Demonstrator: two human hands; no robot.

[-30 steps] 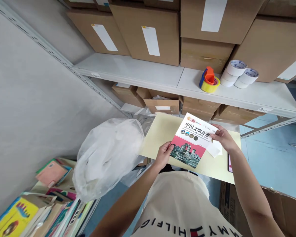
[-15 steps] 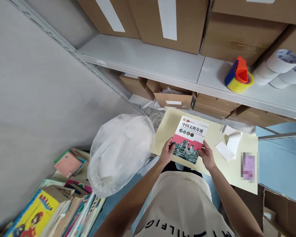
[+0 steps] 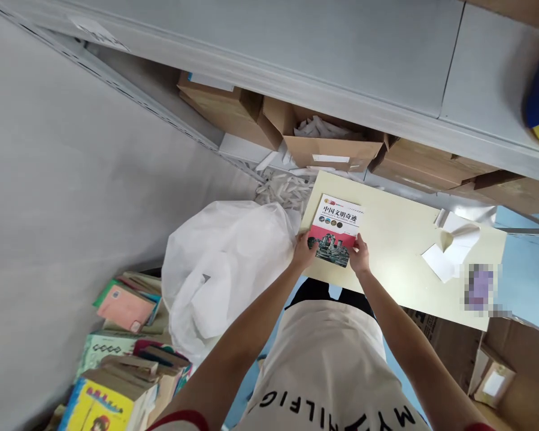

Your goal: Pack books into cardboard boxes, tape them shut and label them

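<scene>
At the near left corner of a pale yellow surface (image 3: 399,239) lies a thin book (image 3: 336,230), flat and face up, held at its near edge by both of the person's hands. The left hand (image 3: 304,251) has its grip pinched on the book's near left corner, thumb on the cover. The right hand (image 3: 359,258) has its grip pinched on the near right corner in the same way. The cover's white top band carries the bold black title 中国文明奇迹. Under it runs a line of small Latin letters too fine to read with certainty, then a row of small round pictures. The lower half is red with a photograph of stone ruins. Loose white paper slips (image 3: 451,254) lie well apart, toward the right edge. A bulging white plastic bag (image 3: 224,263) sits just left of the surface, touching the left hand. The person's cream shirt (image 3: 327,365) shows the letters "MY HILFIG". Colourful children's books (image 3: 112,383) are stacked low on the left. Open cardboard boxes (image 3: 327,146), one holding white paper scraps, stand under a grey shelf (image 3: 341,54).
</scene>
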